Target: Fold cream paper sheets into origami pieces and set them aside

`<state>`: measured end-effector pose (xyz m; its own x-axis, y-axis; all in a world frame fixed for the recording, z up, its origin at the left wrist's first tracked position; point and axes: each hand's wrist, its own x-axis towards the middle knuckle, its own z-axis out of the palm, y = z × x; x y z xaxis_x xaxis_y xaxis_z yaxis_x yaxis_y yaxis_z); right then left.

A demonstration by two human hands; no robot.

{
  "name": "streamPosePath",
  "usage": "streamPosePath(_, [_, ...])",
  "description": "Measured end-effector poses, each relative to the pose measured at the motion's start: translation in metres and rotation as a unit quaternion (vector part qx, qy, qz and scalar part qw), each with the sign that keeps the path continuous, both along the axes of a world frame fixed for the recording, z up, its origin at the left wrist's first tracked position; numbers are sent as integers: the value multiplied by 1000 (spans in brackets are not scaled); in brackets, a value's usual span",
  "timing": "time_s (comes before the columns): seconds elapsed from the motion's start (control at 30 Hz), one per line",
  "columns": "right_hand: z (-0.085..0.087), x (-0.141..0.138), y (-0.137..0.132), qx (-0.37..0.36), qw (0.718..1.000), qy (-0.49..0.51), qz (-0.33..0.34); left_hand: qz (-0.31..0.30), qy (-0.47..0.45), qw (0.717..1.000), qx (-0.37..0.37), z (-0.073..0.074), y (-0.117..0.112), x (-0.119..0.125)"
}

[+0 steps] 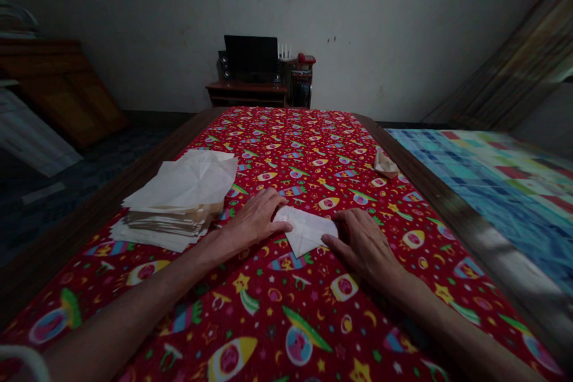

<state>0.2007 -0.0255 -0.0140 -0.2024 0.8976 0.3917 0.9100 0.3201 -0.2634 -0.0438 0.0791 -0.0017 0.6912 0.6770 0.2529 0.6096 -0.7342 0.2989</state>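
A small folded white paper [305,230] lies on the red patterned tablecloth [286,310]. My left hand [253,219] rests palm down with its fingers stretched onto the paper's left edge. My right hand [364,245] lies flat on the cloth, fingertips pressing the paper's right edge. Neither hand grips anything. To the left of my left hand sits a stack of white and tan paper sheets [179,200].
A small folded tan paper piece [385,164] lies near the table's right edge. A dark wooden table rim [430,185] borders the cloth. A colourful checked cloth [487,191] is at right. A desk with a monitor [250,59] stands by the far wall.
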Motion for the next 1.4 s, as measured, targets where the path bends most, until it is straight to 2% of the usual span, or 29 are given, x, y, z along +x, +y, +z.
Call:
streamPosePath(0.27, [1,0,2,-19,1000,-6,7,29,32,997,-70,6,4,5])
streamPosePath(0.47, [2,2,6,-38,999,-26,8,9,50,994,-95,16,4,8])
streamPosePath(0.67, [3,5,8,-45,999,4,16,24,1,980,-195,13,19,7])
streamPosePath(0.83, [8,1,15,-81,995,55,-4,28,-56,971,-232,7,12,1])
streamPosePath(0.97, [11,0,21,-168,976,138,10,44,-120,974,-186,6,0,4])
streamPosePath(1.03, [13,1,25,-182,965,186,26,54,-151,976,-149,8,-5,7])
streamPosePath(1.07, [15,2,27,-168,963,207,27,53,-171,976,-124,9,-8,9])
streamPosePath(1.13, [22,4,31,-93,970,224,35,35,-220,973,-53,13,-12,11])
streamPosePath(1.2, [31,6,34,35,983,169,70,4,-247,968,31,15,-15,12])
streamPosePath(1.27, [39,7,33,139,983,58,105,-13,-220,971,92,16,-18,10])
streamPosePath(1.33, [41,9,29,173,973,-52,141,-12,-152,980,127,15,-22,8])
streamPosePath(1.4, [37,11,24,146,965,-127,179,-8,-67,986,150,13,-28,5])
